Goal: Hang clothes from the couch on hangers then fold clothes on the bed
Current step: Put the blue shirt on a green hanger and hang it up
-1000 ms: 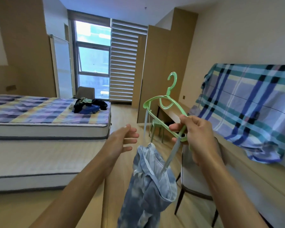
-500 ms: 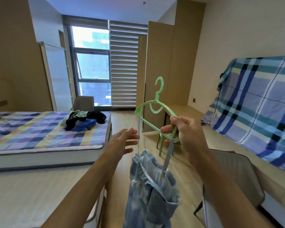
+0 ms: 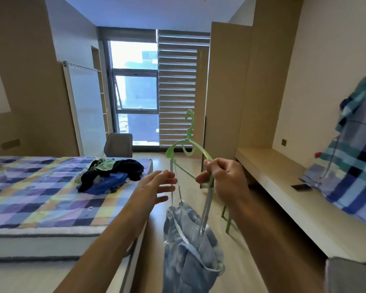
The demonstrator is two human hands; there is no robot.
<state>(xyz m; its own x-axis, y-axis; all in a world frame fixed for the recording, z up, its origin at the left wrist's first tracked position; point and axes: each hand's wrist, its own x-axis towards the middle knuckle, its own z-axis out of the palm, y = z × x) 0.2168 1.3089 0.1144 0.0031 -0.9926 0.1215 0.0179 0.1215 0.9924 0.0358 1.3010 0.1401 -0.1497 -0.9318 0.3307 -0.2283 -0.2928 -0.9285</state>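
Note:
My right hand (image 3: 224,180) grips the right shoulder of a light green plastic hanger (image 3: 187,149), held upright in front of me. A pale blue tie-dye garment (image 3: 191,248) hangs below it by thin straps. My left hand (image 3: 156,187) is open, fingers stretched toward the hanger's left side, just short of the strap. A pile of dark, blue and green clothes (image 3: 110,173) lies on the checked bed (image 3: 30,187) at left.
A long low wooden bench (image 3: 283,187) runs along the right wall, with a plaid blanket (image 3: 355,157) and a phone (image 3: 301,187) on it. A tall wardrobe (image 3: 226,87) stands ahead, beside the window. A grey chair (image 3: 118,144) sits beyond the bed, another chair's corner (image 3: 351,275) at lower right.
My view has swung left and risen, so the plaid blanket slid to the right edge. The hanger with the garment stays in my right hand; my left hand has edged closer to it.

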